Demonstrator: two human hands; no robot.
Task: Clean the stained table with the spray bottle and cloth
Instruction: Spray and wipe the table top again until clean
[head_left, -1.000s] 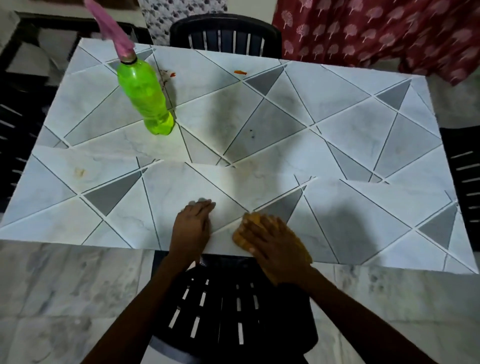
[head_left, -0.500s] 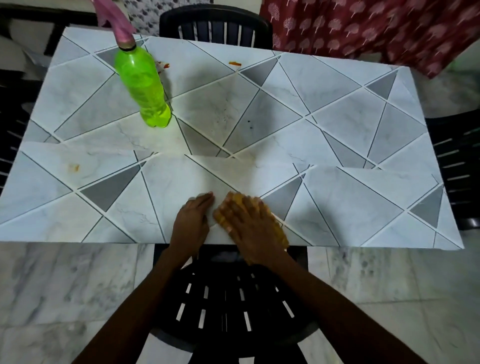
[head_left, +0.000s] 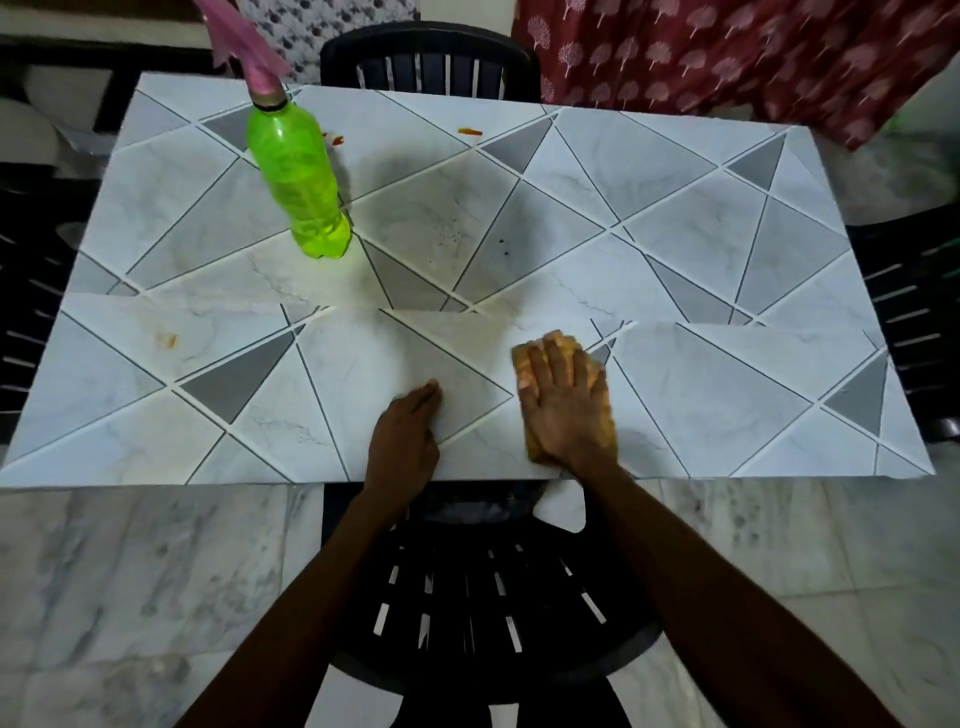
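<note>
The table (head_left: 675, 218) fills the upper two thirds of the frame. Its top is a pale marble-look surface cut into white and grey triangles by thin dark and white lines. Four stained spots can be counted:
- an orange smear (head_left: 470, 132) at upper centre
- a red-orange fleck (head_left: 336, 139) just right of the bottle
- a brownish-orange blot (head_left: 167, 340) at centre left
- a scatter of dark specks (head_left: 503, 254) near the middle

A faint yellowish film lies across the centre.

One spray bottle (head_left: 298, 176) stands upright at the upper left of the tabletop. It is bright green and translucent, with a pink spray head (head_left: 244, 47). Any print on it is too faint to read.

One orange cloth (head_left: 571, 343) lies flat on the table at lower centre right, near the lower edge. The right hand (head_left: 563, 405) lies palm down on it with straight fingers slightly apart, covering most of it. The left hand (head_left: 408, 431) rests flat on the bare tabletop just left of it, fingers straight and together, holding nothing.

Black slatted chairs show on four sides: one at the top (head_left: 426, 57), one at the bottom (head_left: 488, 597) under the arms, one at the right edge (head_left: 914, 301) and one at the left edge (head_left: 26, 260). A red cloth with a pale tree print (head_left: 727, 62) hangs at upper right. The marble floor (head_left: 130, 571) fills the lower left.
</note>
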